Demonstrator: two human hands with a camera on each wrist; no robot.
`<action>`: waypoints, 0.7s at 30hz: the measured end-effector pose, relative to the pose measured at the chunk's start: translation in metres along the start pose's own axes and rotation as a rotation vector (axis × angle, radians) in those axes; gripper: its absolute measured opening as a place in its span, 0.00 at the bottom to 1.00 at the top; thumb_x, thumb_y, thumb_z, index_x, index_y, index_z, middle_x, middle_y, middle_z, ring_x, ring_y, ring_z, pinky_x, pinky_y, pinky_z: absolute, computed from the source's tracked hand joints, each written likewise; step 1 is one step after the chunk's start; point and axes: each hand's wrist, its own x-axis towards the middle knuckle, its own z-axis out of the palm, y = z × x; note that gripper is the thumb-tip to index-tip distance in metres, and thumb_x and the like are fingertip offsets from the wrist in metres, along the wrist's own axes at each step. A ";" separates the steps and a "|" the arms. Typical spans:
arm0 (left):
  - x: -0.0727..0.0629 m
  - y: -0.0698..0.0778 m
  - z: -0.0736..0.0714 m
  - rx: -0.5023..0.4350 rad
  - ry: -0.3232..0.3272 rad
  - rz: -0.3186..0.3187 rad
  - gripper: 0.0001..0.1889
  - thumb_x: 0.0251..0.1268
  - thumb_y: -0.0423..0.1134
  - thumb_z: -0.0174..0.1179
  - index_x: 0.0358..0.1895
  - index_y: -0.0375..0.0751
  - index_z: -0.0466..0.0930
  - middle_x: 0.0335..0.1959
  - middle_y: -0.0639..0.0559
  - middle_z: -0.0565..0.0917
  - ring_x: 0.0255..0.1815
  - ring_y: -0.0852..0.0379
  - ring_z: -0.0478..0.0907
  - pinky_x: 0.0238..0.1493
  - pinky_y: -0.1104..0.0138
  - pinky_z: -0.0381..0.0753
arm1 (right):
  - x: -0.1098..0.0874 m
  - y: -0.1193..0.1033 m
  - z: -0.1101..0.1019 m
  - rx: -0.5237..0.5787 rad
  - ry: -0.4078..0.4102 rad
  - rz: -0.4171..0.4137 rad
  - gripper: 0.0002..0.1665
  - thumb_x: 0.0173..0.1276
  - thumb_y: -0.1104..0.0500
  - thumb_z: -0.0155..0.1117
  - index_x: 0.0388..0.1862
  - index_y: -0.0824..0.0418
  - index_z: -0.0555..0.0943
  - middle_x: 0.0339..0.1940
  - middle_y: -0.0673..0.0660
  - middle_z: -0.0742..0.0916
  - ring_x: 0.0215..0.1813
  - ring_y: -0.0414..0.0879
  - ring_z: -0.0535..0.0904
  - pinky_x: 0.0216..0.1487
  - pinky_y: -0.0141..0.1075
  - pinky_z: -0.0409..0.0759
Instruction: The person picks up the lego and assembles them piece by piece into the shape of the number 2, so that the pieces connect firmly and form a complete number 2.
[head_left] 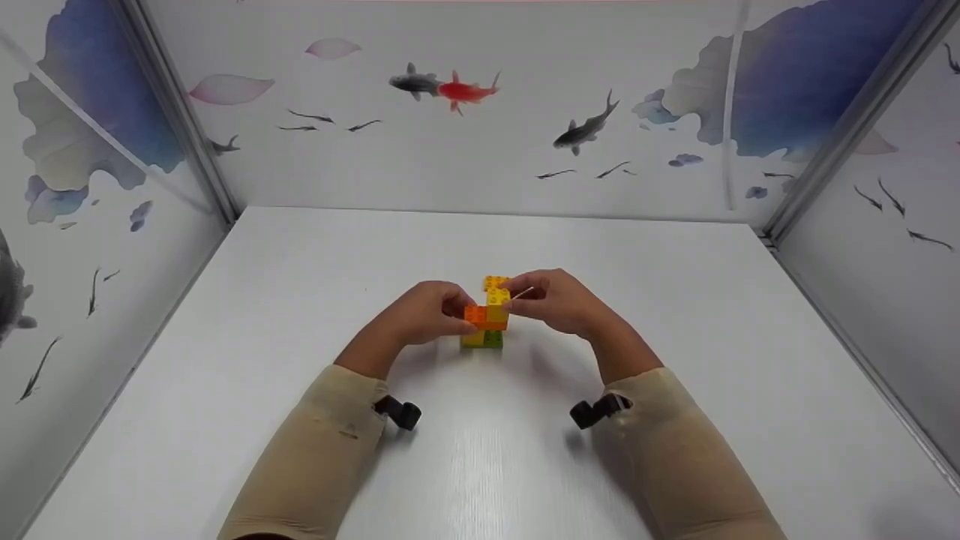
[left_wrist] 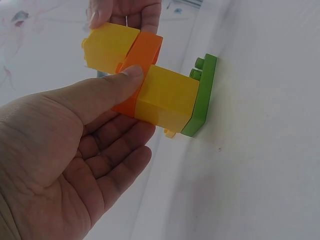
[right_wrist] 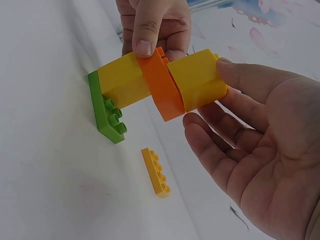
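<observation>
A small tower of toy building bricks stands in front of me. At its base is a flat green brick (right_wrist: 106,117), with a yellow brick (right_wrist: 122,82) above one side of it. Across that lies an orange brick (right_wrist: 162,90), offset sideways, and on the orange one sits an upper yellow brick (right_wrist: 197,77). My left hand (head_left: 431,311) pinches the orange brick, thumb on its near face. Thumb and fingers of my right hand (head_left: 559,304) hold the upper yellow brick, with the fingertips close to the orange brick.
A thin yellow brick (right_wrist: 155,172) lies loose on the white table (head_left: 300,427), just behind the tower. White panels painted with fish (head_left: 466,91) and petals enclose the table at the back and both sides.
</observation>
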 end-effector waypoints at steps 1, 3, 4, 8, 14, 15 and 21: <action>0.000 0.000 0.000 0.000 -0.001 -0.004 0.16 0.65 0.46 0.78 0.53 0.54 0.87 0.49 0.56 0.87 0.54 0.52 0.82 0.67 0.58 0.85 | 0.000 0.000 0.000 -0.001 0.002 -0.001 0.20 0.74 0.46 0.73 0.63 0.44 0.87 0.63 0.49 0.88 0.65 0.50 0.85 0.71 0.51 0.83; 0.000 0.000 0.000 0.000 -0.003 -0.008 0.16 0.65 0.46 0.78 0.54 0.54 0.87 0.49 0.56 0.87 0.54 0.52 0.82 0.67 0.58 0.85 | 0.000 0.001 0.001 -0.001 0.003 -0.005 0.20 0.74 0.46 0.73 0.63 0.44 0.87 0.63 0.49 0.88 0.65 0.50 0.85 0.71 0.51 0.83; 0.000 0.000 0.000 0.000 -0.003 -0.009 0.16 0.65 0.46 0.78 0.54 0.54 0.87 0.49 0.56 0.87 0.54 0.52 0.82 0.67 0.58 0.85 | 0.000 0.001 0.001 0.000 0.004 -0.006 0.20 0.74 0.46 0.73 0.63 0.44 0.87 0.63 0.49 0.88 0.65 0.50 0.85 0.71 0.51 0.83; 0.000 0.000 0.000 0.002 0.000 -0.008 0.15 0.65 0.46 0.77 0.53 0.54 0.87 0.49 0.56 0.87 0.54 0.52 0.82 0.67 0.58 0.85 | -0.001 0.000 0.001 -0.002 0.000 -0.001 0.21 0.74 0.46 0.73 0.64 0.44 0.87 0.64 0.48 0.88 0.66 0.50 0.84 0.72 0.51 0.83; -0.001 -0.001 0.000 0.005 0.005 0.005 0.16 0.65 0.46 0.78 0.53 0.53 0.87 0.49 0.56 0.88 0.53 0.52 0.82 0.67 0.58 0.85 | -0.001 -0.001 0.000 -0.003 -0.013 0.005 0.21 0.74 0.46 0.74 0.64 0.44 0.87 0.63 0.49 0.88 0.65 0.50 0.85 0.71 0.51 0.83; -0.001 -0.001 0.000 0.003 0.004 0.005 0.16 0.65 0.46 0.78 0.53 0.53 0.87 0.49 0.55 0.88 0.53 0.52 0.82 0.67 0.58 0.85 | -0.001 -0.001 0.000 -0.001 -0.014 0.005 0.21 0.74 0.47 0.74 0.64 0.44 0.87 0.63 0.49 0.88 0.65 0.49 0.85 0.71 0.51 0.83; -0.001 0.001 -0.001 0.007 0.003 -0.001 0.16 0.65 0.46 0.77 0.54 0.53 0.87 0.50 0.55 0.87 0.53 0.52 0.82 0.67 0.58 0.85 | 0.001 0.002 -0.001 0.002 -0.018 -0.005 0.22 0.74 0.46 0.74 0.64 0.44 0.86 0.64 0.48 0.88 0.65 0.49 0.85 0.72 0.51 0.83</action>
